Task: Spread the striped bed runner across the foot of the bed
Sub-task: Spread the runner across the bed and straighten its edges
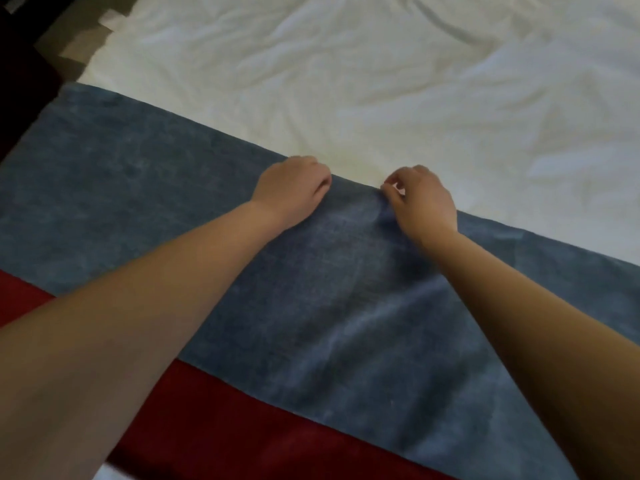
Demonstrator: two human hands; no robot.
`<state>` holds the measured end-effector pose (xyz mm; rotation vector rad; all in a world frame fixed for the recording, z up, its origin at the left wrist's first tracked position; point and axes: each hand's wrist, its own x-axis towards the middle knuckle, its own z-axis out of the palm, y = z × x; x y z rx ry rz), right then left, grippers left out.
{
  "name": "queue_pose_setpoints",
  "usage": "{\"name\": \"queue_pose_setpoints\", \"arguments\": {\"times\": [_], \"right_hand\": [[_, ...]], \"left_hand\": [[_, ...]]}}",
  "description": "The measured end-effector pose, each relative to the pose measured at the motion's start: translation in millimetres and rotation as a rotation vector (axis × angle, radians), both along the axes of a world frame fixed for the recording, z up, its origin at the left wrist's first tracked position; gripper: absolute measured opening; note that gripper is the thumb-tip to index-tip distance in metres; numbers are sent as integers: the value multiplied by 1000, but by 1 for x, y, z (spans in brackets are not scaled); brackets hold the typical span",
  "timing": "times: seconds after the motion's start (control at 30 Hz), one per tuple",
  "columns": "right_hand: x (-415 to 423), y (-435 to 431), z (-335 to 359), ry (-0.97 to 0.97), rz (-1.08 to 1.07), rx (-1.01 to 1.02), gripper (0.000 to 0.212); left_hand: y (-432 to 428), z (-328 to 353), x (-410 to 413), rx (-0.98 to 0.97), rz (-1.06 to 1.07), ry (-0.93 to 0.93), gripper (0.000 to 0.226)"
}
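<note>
A: Where is the bed runner (346, 289)?

B: Lying flat across the near part of the bed (381, 81), blue stripe on the far side, red stripe nearest, running from left to right over the white cover.

A: And the hands?

B: Both sit at the runner's far edge, near each other. The left hand (291, 188) has its grip curled together on the blue edge. The right hand (422, 199) has its grip pinched on that same edge, where the cloth puckers slightly.
</note>
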<state>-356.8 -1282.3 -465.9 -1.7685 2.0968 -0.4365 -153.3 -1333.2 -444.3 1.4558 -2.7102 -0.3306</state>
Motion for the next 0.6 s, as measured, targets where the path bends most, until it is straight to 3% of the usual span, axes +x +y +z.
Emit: {"name": "queue_pose_setpoints", "arguments": {"times": [0.2, 0.3, 0.37, 0.5, 0.6], "right_hand": [[2, -32, -26, 31, -56, 103, 23], [-4, -37, -38, 90, -93, 56, 23], [-6, -38, -43, 66, -155, 15, 23], [-13, -35, -41, -87, -123, 12, 30], [-22, -33, -37, 11, 2, 65, 30]], "left_hand": [[-46, -23, -18, 40, -41, -117, 23], [-63, -31, -19, -70, -34, -197, 10], [-74, -36, -14, -91, 27, -168, 14], [-95, -35, 1, 197, -40, 13, 37], [-109, -31, 15, 257, -203, -53, 32]]}}
